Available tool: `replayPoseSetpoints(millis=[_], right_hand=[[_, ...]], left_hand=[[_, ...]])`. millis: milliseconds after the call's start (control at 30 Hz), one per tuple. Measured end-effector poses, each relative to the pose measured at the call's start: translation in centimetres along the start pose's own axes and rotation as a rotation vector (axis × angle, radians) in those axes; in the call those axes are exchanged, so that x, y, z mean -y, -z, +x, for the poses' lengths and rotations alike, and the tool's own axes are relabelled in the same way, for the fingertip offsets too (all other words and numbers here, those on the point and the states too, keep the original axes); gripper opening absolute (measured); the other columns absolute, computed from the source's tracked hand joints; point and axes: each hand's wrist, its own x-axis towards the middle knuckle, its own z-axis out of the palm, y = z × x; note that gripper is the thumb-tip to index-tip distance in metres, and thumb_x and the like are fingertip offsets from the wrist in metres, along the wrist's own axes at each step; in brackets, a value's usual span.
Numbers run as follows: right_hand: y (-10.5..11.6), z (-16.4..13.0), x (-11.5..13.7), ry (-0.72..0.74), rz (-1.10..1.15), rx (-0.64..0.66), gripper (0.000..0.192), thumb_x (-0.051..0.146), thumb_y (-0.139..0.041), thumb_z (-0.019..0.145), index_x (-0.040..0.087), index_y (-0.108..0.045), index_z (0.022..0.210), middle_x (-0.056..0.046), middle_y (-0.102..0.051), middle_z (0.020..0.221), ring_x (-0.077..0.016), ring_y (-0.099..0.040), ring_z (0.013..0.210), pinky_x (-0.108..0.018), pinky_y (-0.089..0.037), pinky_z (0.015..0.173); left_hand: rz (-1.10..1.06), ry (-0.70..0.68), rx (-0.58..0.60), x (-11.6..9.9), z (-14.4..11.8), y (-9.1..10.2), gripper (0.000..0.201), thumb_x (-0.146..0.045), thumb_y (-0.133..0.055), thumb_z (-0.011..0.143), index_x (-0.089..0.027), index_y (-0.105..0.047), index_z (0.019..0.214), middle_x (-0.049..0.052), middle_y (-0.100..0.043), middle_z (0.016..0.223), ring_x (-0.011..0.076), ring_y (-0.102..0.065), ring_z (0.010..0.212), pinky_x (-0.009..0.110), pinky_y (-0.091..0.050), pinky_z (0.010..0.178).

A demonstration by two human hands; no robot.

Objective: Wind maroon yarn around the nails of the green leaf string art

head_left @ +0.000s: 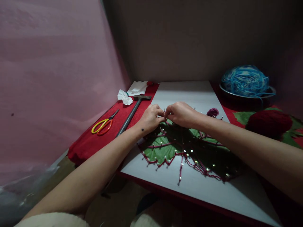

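Observation:
A large green leaf (161, 153) lies on a white board (187, 90), with several nails (192, 151) standing around its outline and along its veins. Dark red yarn (163, 163) runs from nail to nail along the edge and veins. At the far side of the leaf, my left hand (152, 117) pinches with thumb and forefinger beside a nail. My right hand (179, 114) meets it there, its fingertips also pressed together. What lies between the fingers is too small to make out, though yarn runs close by. A small purple-red yarn bundle (212, 112) sits behind my right forearm.
Left of the board, a hammer (132, 115) and yellow-and-orange-handled scissors (104, 124) rest on red cloth (94, 146). Crumpled white tissue (125, 97) lies behind them. To the right are blue yarn (246, 80) in a metal bowl (228, 91) and a dark red yarn ball (270, 123) on leaves.

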Motion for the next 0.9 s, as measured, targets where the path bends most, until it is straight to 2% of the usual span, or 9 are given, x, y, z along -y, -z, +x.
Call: replayPoseSetpoints(millis=[100,200,300,433,500,700,900], right_hand=[[-0.4,0.8,-0.1,-0.020,0.007,-0.042,0.025,0.018,-0.051,0.075,0.021,-0.074,0.086,-0.005,-0.071,0.078,-0.0148,-0.059,0.069,-0.024,-0.036,0.059],[-0.8,1.4,-0.1,-0.034,-0.014,-0.065,0.027,0.018,-0.051,0.076,0.023,-0.074,0.090,-0.005,-0.072,0.083,-0.0160,-0.060,0.075,-0.025,-0.037,0.062],[-1.0,1.2,0.1,-0.046,-0.060,-0.054,0.029,0.019,-0.051,0.077,0.024,-0.074,0.092,-0.006,-0.072,0.083,-0.0179,-0.060,0.076,-0.027,-0.036,0.062],[-0.7,0.0,0.5,-0.028,-0.139,0.019,0.030,0.016,-0.052,0.073,0.026,-0.075,0.089,-0.007,-0.071,0.078,-0.0189,-0.060,0.070,-0.029,-0.034,0.058],[-0.5,-0.7,0.6,-0.005,-0.180,0.058,0.029,0.014,-0.053,0.071,0.025,-0.075,0.086,-0.008,-0.070,0.077,-0.0191,-0.059,0.069,-0.029,-0.033,0.057],[-0.1,-1.5,0.4,0.046,-0.257,0.088,0.023,0.015,-0.055,0.074,0.022,-0.074,0.087,-0.008,-0.068,0.076,-0.0182,-0.059,0.070,-0.028,-0.034,0.060],[-0.1,-1.5,0.0,0.079,-0.278,0.102,0.020,0.016,-0.056,0.075,0.022,-0.073,0.085,-0.008,-0.068,0.074,-0.0174,-0.059,0.068,-0.028,-0.034,0.059]], left_hand=[[0.030,0.094,-0.051,0.1,0.3,-0.2,0.014,-0.016,-0.055,0.082,-0.013,-0.069,0.079,0.007,-0.058,0.090,0.0187,-0.052,0.093,0.029,-0.042,0.085],[0.077,0.157,-0.048,0.0,0.9,-0.2,0.020,-0.015,-0.050,0.082,-0.010,-0.070,0.079,0.012,-0.059,0.092,0.0212,-0.054,0.091,0.031,-0.043,0.081],[0.111,0.175,0.007,-0.2,1.8,0.0,0.020,-0.014,-0.051,0.078,-0.010,-0.071,0.078,0.014,-0.062,0.091,0.0226,-0.057,0.090,0.031,-0.043,0.078],[0.102,0.179,0.147,-0.5,3.2,0.7,0.014,-0.016,-0.059,0.069,-0.010,-0.072,0.070,0.008,-0.063,0.066,0.0174,-0.059,0.069,0.026,-0.042,0.064],[0.102,0.184,0.181,-0.7,3.4,0.8,0.012,-0.017,-0.062,0.066,-0.010,-0.072,0.070,0.006,-0.062,0.061,0.0169,-0.058,0.064,0.026,-0.040,0.059],[0.117,0.117,0.125,-0.8,1.7,0.7,0.025,-0.010,-0.053,0.072,-0.015,-0.071,0.088,0.007,-0.069,0.082,0.0169,-0.060,0.077,0.024,-0.042,0.064],[0.174,-0.032,0.177,-0.2,1.7,0.8,0.023,-0.011,-0.053,0.072,-0.015,-0.072,0.085,0.008,-0.068,0.087,0.0179,-0.060,0.083,0.025,-0.043,0.071]])
